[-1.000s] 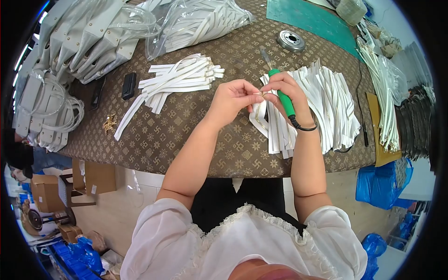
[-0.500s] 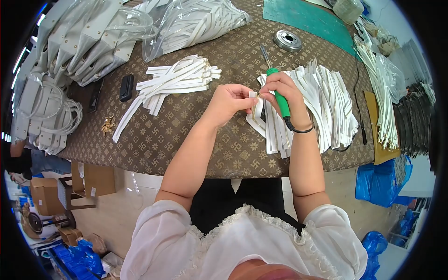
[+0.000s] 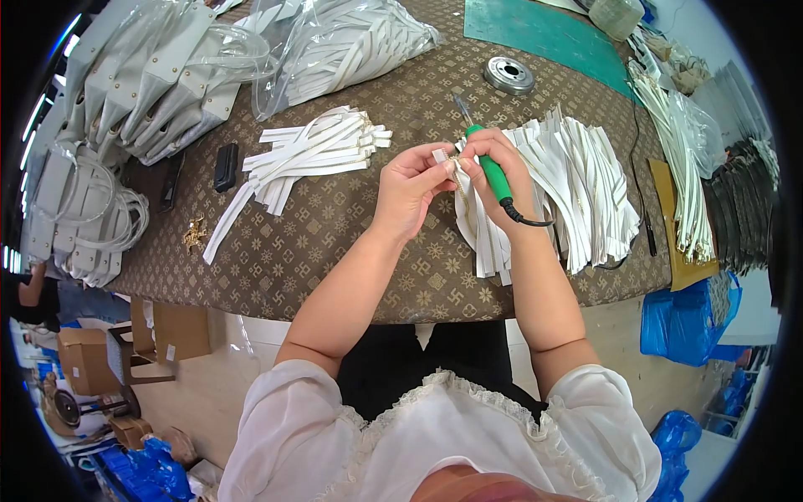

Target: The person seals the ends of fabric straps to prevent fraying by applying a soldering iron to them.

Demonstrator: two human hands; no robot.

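Observation:
My left hand [image 3: 410, 186] pinches the end of a white zipper strip [image 3: 441, 156] with gold teeth between thumb and fingers. Close against it, the fingertips of my right hand [image 3: 507, 157] meet at the same zipper end. A green-handled soldering iron [image 3: 495, 177] lies held in my right hand, its metal tip pointing away and a black cord trailing from its back end. Any small part between the fingertips is hidden. Beneath and beyond my right hand spreads a large bundle of white zipper strips [image 3: 590, 192]. A smaller pile of zipper strips [image 3: 318, 151] is left of my hands.
Small gold metal pieces [image 3: 194, 233] and a black case [image 3: 226, 167] lie on the patterned tablecloth [image 3: 335, 272] at left. White bags [image 3: 159, 84] and a filled plastic bag [image 3: 351, 50] stand behind. A round metal piece [image 3: 509, 74] sits near a green mat [image 3: 552, 38].
The zipper end and both hands have turned slightly, and the left fingers have shifted along the strip. The soldering iron is tilted more toward the left, still in the right hand.

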